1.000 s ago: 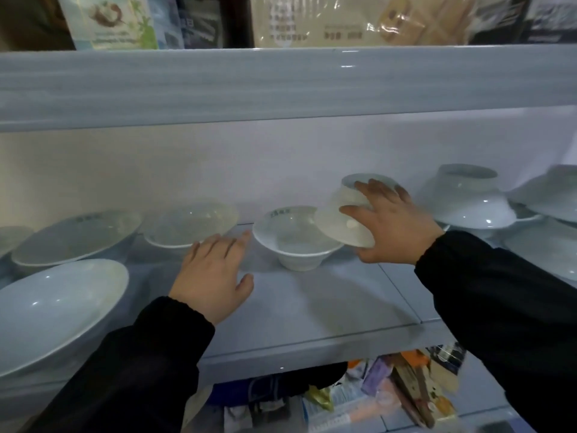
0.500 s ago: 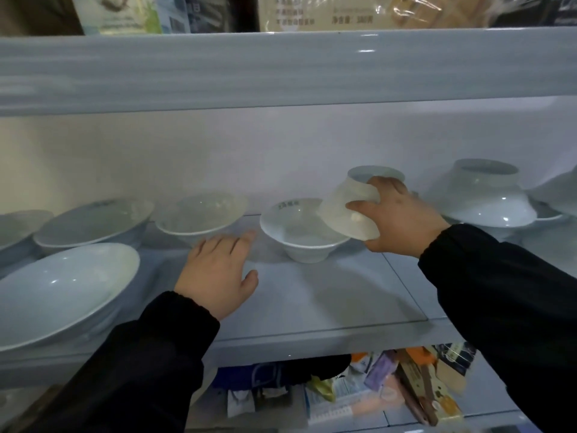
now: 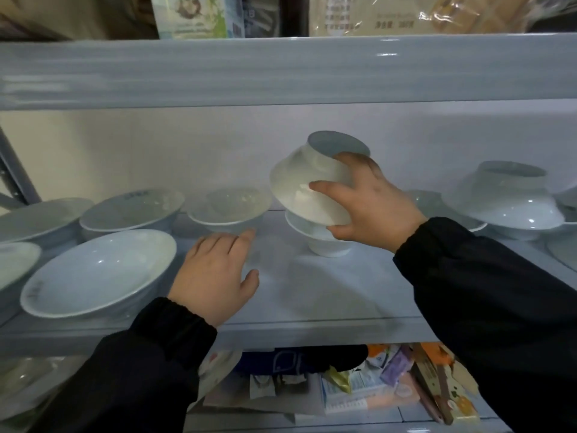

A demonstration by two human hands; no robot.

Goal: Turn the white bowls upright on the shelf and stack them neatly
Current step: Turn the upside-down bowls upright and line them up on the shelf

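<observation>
Bowl (image 3: 299,182) in right hand (image 3: 371,207), inverted

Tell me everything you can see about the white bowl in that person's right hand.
The held bowl is plain glossy white, ceramic by its look, with flared sides and a raised round foot ring. It is upside down and tilted, foot up, rim down. The right hand grips it, thumb on the side, fingers over the foot. It hangs just above an upright bowl; contact is unclear.
</observation>
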